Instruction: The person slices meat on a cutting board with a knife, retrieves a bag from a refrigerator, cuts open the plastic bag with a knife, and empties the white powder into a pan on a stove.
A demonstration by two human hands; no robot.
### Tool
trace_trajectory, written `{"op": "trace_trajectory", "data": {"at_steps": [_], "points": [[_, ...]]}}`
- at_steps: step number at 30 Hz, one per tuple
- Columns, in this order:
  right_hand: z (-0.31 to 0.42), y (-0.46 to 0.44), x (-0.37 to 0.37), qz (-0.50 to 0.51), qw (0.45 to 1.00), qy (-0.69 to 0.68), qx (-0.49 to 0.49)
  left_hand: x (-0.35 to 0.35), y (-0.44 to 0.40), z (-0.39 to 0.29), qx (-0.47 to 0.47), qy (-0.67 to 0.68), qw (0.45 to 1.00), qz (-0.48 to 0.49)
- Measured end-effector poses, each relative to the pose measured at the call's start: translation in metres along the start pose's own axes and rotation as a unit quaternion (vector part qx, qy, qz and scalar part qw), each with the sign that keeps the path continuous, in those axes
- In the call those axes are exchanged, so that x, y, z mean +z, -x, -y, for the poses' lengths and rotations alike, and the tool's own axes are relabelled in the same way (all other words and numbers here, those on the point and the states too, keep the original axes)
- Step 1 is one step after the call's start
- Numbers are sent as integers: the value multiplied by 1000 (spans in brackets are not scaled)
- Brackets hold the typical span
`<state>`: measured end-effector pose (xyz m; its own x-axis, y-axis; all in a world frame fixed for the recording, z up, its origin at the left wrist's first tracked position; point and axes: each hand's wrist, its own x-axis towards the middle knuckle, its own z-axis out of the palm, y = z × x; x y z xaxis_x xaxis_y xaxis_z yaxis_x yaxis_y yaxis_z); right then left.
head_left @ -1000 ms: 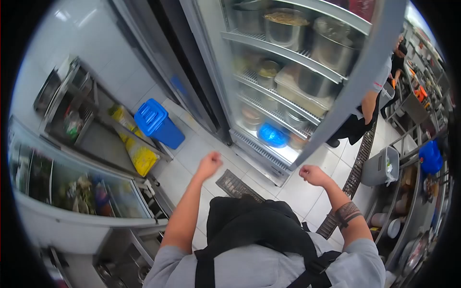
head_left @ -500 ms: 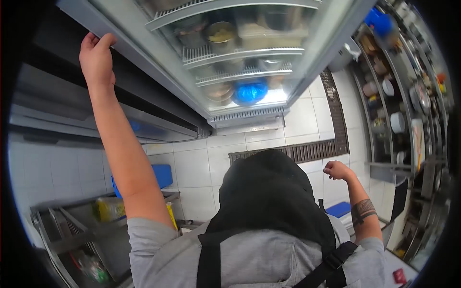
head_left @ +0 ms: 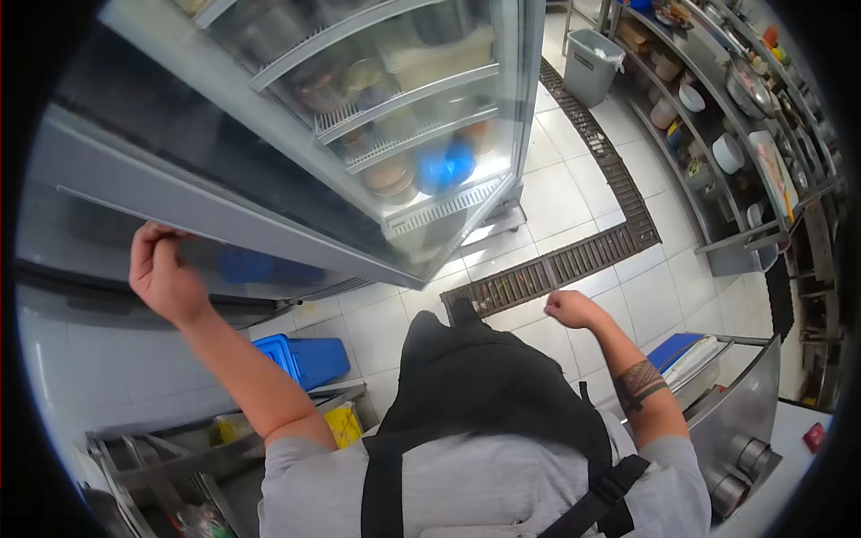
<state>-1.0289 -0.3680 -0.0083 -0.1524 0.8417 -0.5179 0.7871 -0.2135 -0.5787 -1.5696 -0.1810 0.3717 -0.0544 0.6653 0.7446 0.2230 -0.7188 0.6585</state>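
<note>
The left hand (head_left: 168, 273) is at the free edge of the tall glass door (head_left: 224, 208) with grey frame, and its bent fingers hold this edge. The door stands partly open in front of a lit upright refrigerator (head_left: 430, 213) with wire shelves. The right hand (head_left: 577, 309), its fingers folded together, hangs near the brown slotted floor drain (head_left: 560, 271).

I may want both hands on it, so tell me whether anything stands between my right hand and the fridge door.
Nothing visible does. Between your right hand and the door is only open space above the floor and its grate. Your left hand is curled at the door's edge.
</note>
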Motion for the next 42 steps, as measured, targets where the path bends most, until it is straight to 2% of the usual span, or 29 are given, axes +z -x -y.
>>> {"op": "trace_trajectory", "data": {"at_steps": [2, 3, 5, 6, 8, 9, 11, 13, 14, 17, 18, 19, 20, 22, 23, 25, 26, 27, 28, 30, 31, 33, 34, 36, 38, 39, 42], "points": [[19, 5, 15, 1, 999, 0, -46, 29, 22, -25, -26, -76, 993, -81], [24, 10, 24, 0, 997, -4, -74, 22, 34, -23, -107, -80, 989, -60], [31, 18, 39, 14, 994, 1, -109, 45, 55, -33, -95, -238, 967, 16], [36, 26, 41, 27, 993, -14, -111, 51, 66, -29, -130, -236, 960, 79], [44, 47, 40, 41, 993, -22, -111, 83, 84, -51, -141, -266, 937, 180], [39, 55, 42, 26, 991, -40, -126, 86, 96, -32, -166, -254, 924, 232], [35, 80, 42, -27, 992, -87, -92, 98, 123, 8, -186, -236, 901, 312], [6, 84, 50, -24, 991, -116, -67, 119, 145, 28, -240, -227, 859, 391], [-11, 85, 51, -23, 987, -154, -42, 130, 161, 55, -268, -192, 854, 402], [-41, 112, 30, -113, 948, -296, 21, 169, 200, 123, -312, -108, 848, 415], [-57, 116, 29, -185, 927, -324, 29, 186, 211, 153, -366, -32, 843, 392], [-74, 118, 23, -204, 912, -352, 58, 202, 222, 180, -420, 44, 829, 367], [-92, 117, 18, -222, 894, -379, 85, 217, 225, 201, -425, 47, 822, 377], [-99, 122, 1, -262, 858, -419, 137, 250, 223, 247, -520, 109, 781, 329], [-103, 122, -4, -283, 842, -430, 158, 269, 219, 274, -525, 114, 773, 337], [-102, 117, -11, -331, 807, -438, 218, 308, 211, 339, -589, 157, 758, 232], [-101, 114, -9, -367, 776, -453, 242, 329, 208, 378, -590, 165, 764, 202], [-102, 107, -6, -367, 772, -447, 262, 352, 208, 423, -605, 187, 764, 125], [-105, 101, -4, -386, 749, -448, 300, 371, 200, 458, -611, 191, 763, 93], [-109, 88, -5, -422, 698, -444, 372, 404, 194, 544, -666, 207, 716, 36], [-110, 81, -7, -420, 694, -438, 387, 419, 180, 542, -670, 168, 723, -17], [-105, 68, -11, -460, 631, -472, 409, 434, 185, 589, -687, 166, 707, -3], [-106, 67, -11, -466, 619, -477, 416, 434, 181, 594, -696, 152, 702, 1], [-110, 73, -7, -447, 615, -475, 443, 428, 178, 589, -712, 131, 690, 8], [-110, 71, -15, -422, 617, -475, 464, 422, 173, 573, -637, 162, 753, 13], [-104, 67, -20, -408, 614, -477, 479, 423, 175, 572, -662, 162, 731, 15], [-99, 61, -19, -412, 608, -467, 492, 440, 172, 552, -633, 215, 743, 38]]}}
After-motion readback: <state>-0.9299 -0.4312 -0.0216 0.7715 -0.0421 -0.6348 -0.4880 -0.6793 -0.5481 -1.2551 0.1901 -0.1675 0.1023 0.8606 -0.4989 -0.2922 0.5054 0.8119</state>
